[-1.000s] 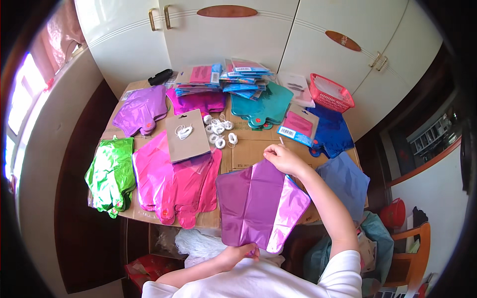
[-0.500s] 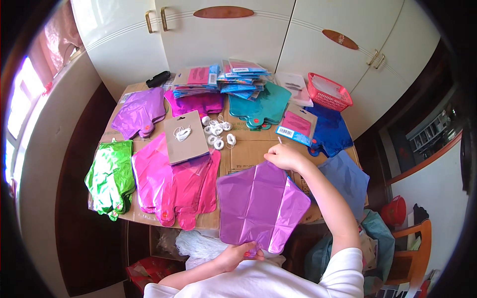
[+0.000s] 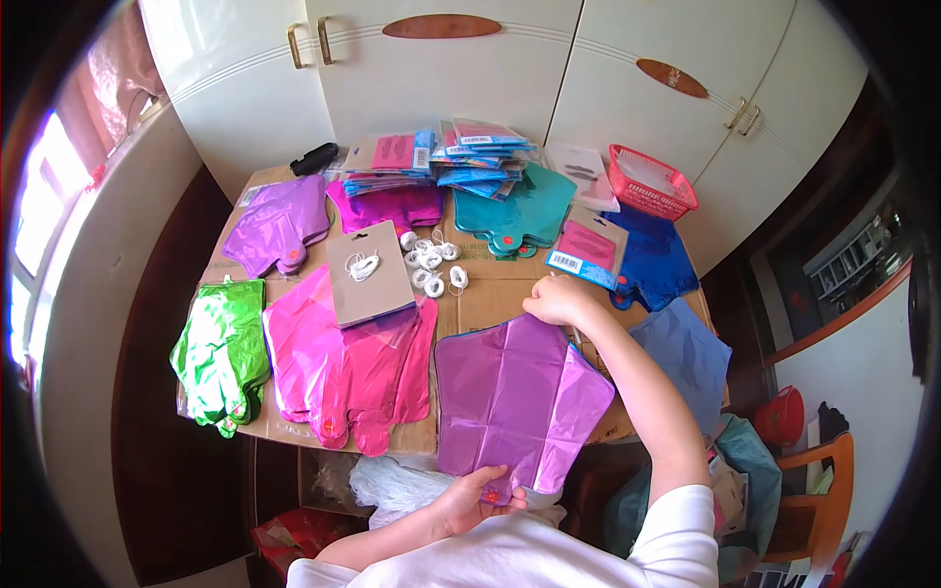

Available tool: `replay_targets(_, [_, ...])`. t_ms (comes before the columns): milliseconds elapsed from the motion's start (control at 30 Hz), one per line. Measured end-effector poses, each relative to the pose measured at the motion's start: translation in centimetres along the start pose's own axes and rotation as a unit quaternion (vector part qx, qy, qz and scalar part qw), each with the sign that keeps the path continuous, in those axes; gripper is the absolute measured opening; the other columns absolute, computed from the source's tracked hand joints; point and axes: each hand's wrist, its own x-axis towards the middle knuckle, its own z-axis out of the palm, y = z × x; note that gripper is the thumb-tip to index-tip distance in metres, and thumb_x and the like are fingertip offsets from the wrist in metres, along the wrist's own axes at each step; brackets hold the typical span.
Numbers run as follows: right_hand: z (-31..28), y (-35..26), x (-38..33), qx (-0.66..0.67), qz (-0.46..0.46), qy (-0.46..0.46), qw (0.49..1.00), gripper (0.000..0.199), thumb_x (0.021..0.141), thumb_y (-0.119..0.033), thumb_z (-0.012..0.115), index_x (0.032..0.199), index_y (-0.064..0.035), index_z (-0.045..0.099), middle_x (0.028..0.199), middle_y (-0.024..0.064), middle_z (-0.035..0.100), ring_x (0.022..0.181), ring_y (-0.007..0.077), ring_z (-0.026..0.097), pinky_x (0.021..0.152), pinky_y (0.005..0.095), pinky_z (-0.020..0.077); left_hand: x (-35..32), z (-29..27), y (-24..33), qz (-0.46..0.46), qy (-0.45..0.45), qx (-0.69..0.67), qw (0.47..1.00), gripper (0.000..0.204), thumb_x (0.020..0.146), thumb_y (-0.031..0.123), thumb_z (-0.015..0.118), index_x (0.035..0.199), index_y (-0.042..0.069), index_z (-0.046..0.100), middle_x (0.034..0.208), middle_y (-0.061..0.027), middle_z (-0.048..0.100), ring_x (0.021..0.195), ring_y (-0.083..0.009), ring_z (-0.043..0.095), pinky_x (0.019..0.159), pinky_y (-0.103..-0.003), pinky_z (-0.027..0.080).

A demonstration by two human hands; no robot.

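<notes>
A purple flat foil balloon [image 3: 500, 397] with fold creases hangs over the front edge of the cardboard-covered table, between my hands. My left hand [image 3: 478, 500] grips its lower end near the neck tab, thumb on top of the foil. My right hand [image 3: 561, 300] is closed at its upper edge, with the fingertips tucked under and partly hidden. A thin blue edge shows along the balloon's upper rim. Just left of it lie pink foil balloons [image 3: 377, 382], partly under a grey-brown card [image 3: 371, 284] with a coil of white string on it.
Several white string coils [image 3: 428, 259] lie mid-table. Green [image 3: 221, 343], lilac [image 3: 279, 223], teal [image 3: 515, 206], dark blue [image 3: 649, 257] and pale blue foil balloons [image 3: 686, 358] surround them. Stacked packets [image 3: 480, 162] and a pink basket [image 3: 652, 181] stand at the back, before white cabinets [image 3: 451, 78].
My left thumb has shifted up onto the foil, and the balloon's lower left side has drawn slightly right. A thin white tip by my right hand no longer shows.
</notes>
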Motion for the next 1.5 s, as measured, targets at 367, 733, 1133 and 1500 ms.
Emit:
replay_targets(367, [-0.2,0.1,1.2,0.074,0.028,-0.045,0.996,0.028,0.081,-0.028,0.056,0.083,-0.0023,0.067,0.072,0.0127,0.066,0.066,0.0209,0.063,0.062,0.0341,0.0481,0.6,0.3,0.9,-0.002,-0.013,-0.036,0.999,0.036,0.096,0.034,0.043,0.109,0.002,0.053,0.09,-0.0157,0.065,0.086,-0.0294,0.065,0.086,-0.043,0.049])
replay_targets(733, [-1.5,1.3,1.5,0.302,0.063,-0.123,0.943,0.039,0.093,-0.036,0.055,0.075,-0.0028,0.063,0.059,-0.0019,0.054,0.052,0.0092,0.047,0.047,0.0289,0.0366,0.9,0.7,0.6,0.054,0.032,0.01,0.998,0.022,0.095,0.021,0.045,0.098,0.001,0.055,0.083,-0.0127,0.062,0.075,-0.0244,0.062,0.078,-0.039,0.05])
replay_targets(1133, [0.7,0.0,1.2,0.127,-0.013,-0.032,0.991,0.028,0.084,-0.027,0.058,0.079,-0.0008,0.066,0.066,0.0056,0.062,0.061,0.0119,0.056,0.055,0.0296,0.0435,0.3,0.2,0.7,0.01,-0.057,-0.037,0.998,0.034,0.094,0.029,0.044,0.109,0.0,0.055,0.097,-0.0145,0.065,0.094,-0.0264,0.062,0.089,-0.039,0.047])
replay_targets(1500, [-0.4,2.9,-0.3,0.354,-0.03,-0.087,0.931,0.018,0.08,-0.014,0.069,0.09,0.0002,0.064,0.078,0.0045,0.064,0.069,0.0113,0.058,0.06,0.0256,0.0472,0.4,-0.3,0.0,0.039,-0.017,-0.017,0.999,0.024,0.097,0.025,0.044,0.099,0.004,0.055,0.088,-0.0111,0.063,0.079,-0.0228,0.06,0.084,-0.038,0.05])
